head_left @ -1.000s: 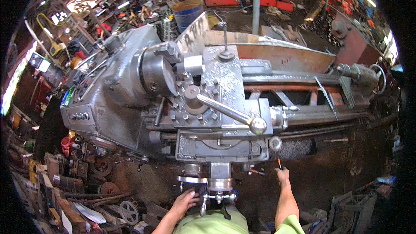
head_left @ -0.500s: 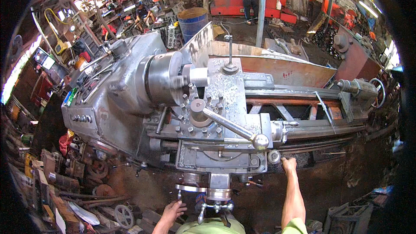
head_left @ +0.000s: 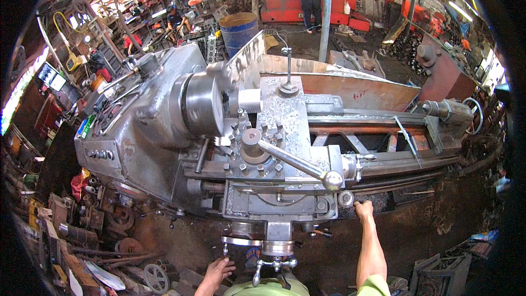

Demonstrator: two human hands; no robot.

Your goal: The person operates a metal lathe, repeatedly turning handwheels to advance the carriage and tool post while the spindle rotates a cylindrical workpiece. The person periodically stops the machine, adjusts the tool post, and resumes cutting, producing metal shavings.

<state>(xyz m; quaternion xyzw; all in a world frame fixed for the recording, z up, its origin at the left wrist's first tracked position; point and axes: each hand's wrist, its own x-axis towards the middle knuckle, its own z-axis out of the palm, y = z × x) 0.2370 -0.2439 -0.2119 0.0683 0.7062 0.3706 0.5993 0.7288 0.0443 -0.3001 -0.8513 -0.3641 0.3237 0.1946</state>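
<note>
A large metal lathe fills the middle. Its chuck (head_left: pixel 204 104) looks blurred at the jaws, and a bright cylindrical workpiece (head_left: pixel 250 100) sticks out of it. Beside the workpiece stands the tool post (head_left: pixel 254 151), ringed with bolts and topped by a long ball-ended lever (head_left: pixel 296 161). My left hand (head_left: pixel 219 269) is at the lower edge, fingers apart, just below the small upright handle of a handwheel (head_left: pixel 241 240). My right hand (head_left: pixel 364 208) is closed at the carriage's right end, beside a round metal knob (head_left: pixel 346 198); what it grips is hidden.
Metal chips (head_left: pixel 282 111) cover the cross slide. A tailstock (head_left: pixel 450 112) stands at the bed's right end. A ball-handled crank (head_left: pixel 276 264) sits close to my body. Scrap parts and a small spoked wheel (head_left: pixel 156 278) lie at left. Behind are a blue drum (head_left: pixel 239 35) and a standing person (head_left: pixel 310 0).
The view has shifted slightly. The blur at the chuck's jaws looks different. Both my hands stay at about the same places on the machine.
</note>
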